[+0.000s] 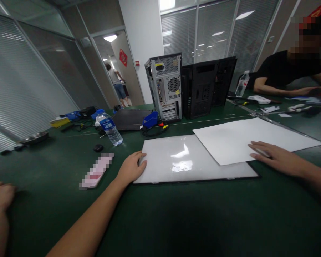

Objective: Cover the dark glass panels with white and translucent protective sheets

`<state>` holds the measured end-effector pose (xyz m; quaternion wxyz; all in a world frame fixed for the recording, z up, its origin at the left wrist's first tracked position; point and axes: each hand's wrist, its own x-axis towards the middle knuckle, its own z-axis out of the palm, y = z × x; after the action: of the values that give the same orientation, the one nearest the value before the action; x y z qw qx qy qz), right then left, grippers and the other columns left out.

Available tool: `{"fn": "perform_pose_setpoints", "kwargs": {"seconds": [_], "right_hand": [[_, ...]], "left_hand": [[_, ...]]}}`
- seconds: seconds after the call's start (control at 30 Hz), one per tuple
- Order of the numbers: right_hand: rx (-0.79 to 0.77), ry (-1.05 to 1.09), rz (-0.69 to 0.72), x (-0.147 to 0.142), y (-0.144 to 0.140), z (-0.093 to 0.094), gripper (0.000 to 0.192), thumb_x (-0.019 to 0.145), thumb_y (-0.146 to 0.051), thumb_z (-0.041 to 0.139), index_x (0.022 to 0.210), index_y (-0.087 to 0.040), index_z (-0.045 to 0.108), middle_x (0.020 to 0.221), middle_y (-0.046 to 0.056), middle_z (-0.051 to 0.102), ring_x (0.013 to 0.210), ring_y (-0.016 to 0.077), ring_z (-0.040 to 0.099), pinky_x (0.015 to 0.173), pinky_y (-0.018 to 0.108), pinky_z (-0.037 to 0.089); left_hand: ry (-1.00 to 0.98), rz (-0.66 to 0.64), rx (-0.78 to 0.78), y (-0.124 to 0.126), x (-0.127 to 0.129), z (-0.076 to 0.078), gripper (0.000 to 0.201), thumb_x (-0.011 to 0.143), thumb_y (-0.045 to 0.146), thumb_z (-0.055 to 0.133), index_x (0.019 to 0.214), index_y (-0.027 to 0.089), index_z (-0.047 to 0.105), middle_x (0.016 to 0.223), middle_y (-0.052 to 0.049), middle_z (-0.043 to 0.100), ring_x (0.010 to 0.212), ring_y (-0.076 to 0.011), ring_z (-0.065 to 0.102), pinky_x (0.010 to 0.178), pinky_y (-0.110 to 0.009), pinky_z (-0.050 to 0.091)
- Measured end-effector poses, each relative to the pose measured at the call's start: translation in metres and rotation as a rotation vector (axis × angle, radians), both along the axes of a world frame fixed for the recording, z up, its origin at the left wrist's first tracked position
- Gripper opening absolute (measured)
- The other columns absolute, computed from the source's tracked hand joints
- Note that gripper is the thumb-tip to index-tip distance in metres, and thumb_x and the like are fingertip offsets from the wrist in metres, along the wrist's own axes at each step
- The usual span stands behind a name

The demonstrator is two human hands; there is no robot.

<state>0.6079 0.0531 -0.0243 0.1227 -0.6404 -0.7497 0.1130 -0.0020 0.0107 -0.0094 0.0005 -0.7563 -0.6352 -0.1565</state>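
Observation:
A flat white panel (163,160) with a thin dark edge, like a screen's backlight panel, lies on the green table and reflects the ceiling lights. My left hand (131,167) grips its left edge, thumb on the top face and fingers bent at the rim. A stiff white sheet (230,139) overlaps the panel's right part and stretches off to the right. On the near edge of that sheet lies my right hand (275,157), fingers stretched out and thumb apart from them. The panel's right back part is hidden under the sheet.
Left of the panel lie a pink phone (98,171) and a black round cap (98,147), near a water bottle (111,128). Computer cases (167,89) stand behind. Another person's hand (0,196) rests at far left; a person (278,71) sits at right.

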Motion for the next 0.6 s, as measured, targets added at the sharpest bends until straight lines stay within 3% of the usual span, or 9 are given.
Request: {"fn": "perform_pose_setpoints", "kwargs": {"seconds": [0.2, 0.33, 0.4, 0.5, 0.6], "right_hand": [[0.045, 0.153, 0.125, -0.009, -0.005, 0.009, 0.058, 0.098, -0.066, 0.038, 0.138, -0.033, 0.064, 0.151, 0.001, 0.053, 0.14, 0.0314, 0.047, 0.122, 0.051, 0.03], [0.13, -0.01, -0.019, -0.003, 0.001, 0.001, 0.077, 0.094, -0.07, 0.04, 0.15, -0.018, 0.051, 0.153, 0.014, 0.05, 0.138, 0.0359, 0.048, 0.12, 0.052, 0.034], [0.109, -0.102, -0.028, 0.004, 0.006, -0.007, 0.083, 0.093, -0.07, 0.039, 0.149, -0.01, 0.051, 0.154, 0.02, 0.047, 0.14, 0.0373, 0.045, 0.121, 0.052, 0.031], [0.054, -0.106, -0.021, 0.007, 0.007, -0.009, 0.08, 0.094, -0.071, 0.036, 0.145, -0.013, 0.056, 0.152, 0.018, 0.05, 0.14, 0.0358, 0.046, 0.122, 0.051, 0.03], [0.03, 0.009, -0.027, -0.003, 0.0, 0.003, 0.075, 0.095, -0.073, 0.033, 0.144, -0.022, 0.058, 0.149, 0.01, 0.055, 0.133, 0.0338, 0.054, 0.118, 0.05, 0.037]], "left_hand": [[-0.008, -0.005, 0.001, 0.001, -0.001, -0.003, 0.05, 0.095, 0.045, 0.049, 0.131, 0.017, 0.069, 0.144, -0.013, 0.063, 0.133, -0.031, 0.058, 0.115, -0.045, 0.043], [-0.008, -0.008, 0.0, 0.001, -0.002, -0.002, 0.049, 0.096, 0.045, 0.049, 0.131, 0.017, 0.069, 0.144, -0.014, 0.063, 0.133, -0.0311, 0.058, 0.115, -0.046, 0.043], [-0.008, -0.01, -0.001, 0.0, -0.002, -0.002, 0.05, 0.096, 0.045, 0.048, 0.131, 0.017, 0.069, 0.144, -0.014, 0.062, 0.133, -0.0311, 0.058, 0.116, -0.046, 0.042], [-0.009, -0.008, -0.001, 0.0, -0.002, -0.001, 0.05, 0.096, 0.045, 0.049, 0.132, 0.017, 0.069, 0.144, -0.013, 0.063, 0.133, -0.0308, 0.058, 0.116, -0.045, 0.042], [-0.01, -0.004, -0.006, -0.001, -0.001, -0.001, 0.049, 0.095, 0.045, 0.049, 0.131, 0.017, 0.069, 0.144, -0.013, 0.063, 0.133, -0.0309, 0.058, 0.116, -0.045, 0.042]]}}
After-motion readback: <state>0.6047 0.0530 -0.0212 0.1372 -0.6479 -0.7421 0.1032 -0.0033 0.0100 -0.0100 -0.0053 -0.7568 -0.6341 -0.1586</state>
